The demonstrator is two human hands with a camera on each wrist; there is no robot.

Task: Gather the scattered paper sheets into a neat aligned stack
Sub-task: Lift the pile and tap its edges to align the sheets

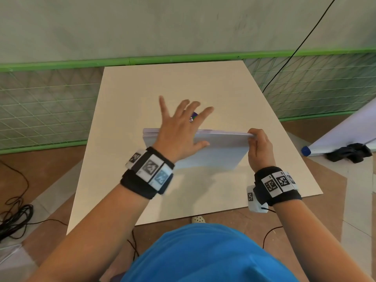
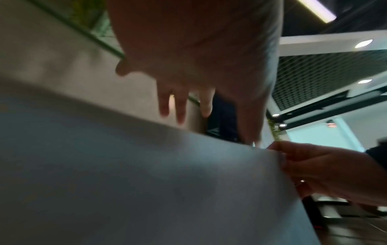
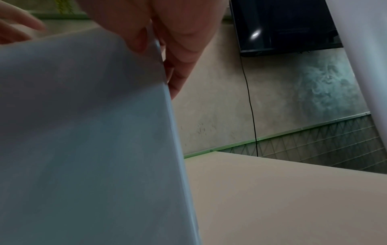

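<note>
Blue cloth of the person's shirt (image 1: 203, 255) filled the near edge, and beyond it a pale beige square tabletop (image 1: 203, 82). Near its middle a stack of thin white paper sheets (image 1: 219, 151) stood on edge, tilted. Her right hand (image 1: 259, 147) pinched its upper right corner; her left hand (image 1: 179, 131) hovered over the top edge, fingers spread and straight, gripping nothing. I judged the sheets light, limp and slippery, best held at both side edges while tapped square.
</note>
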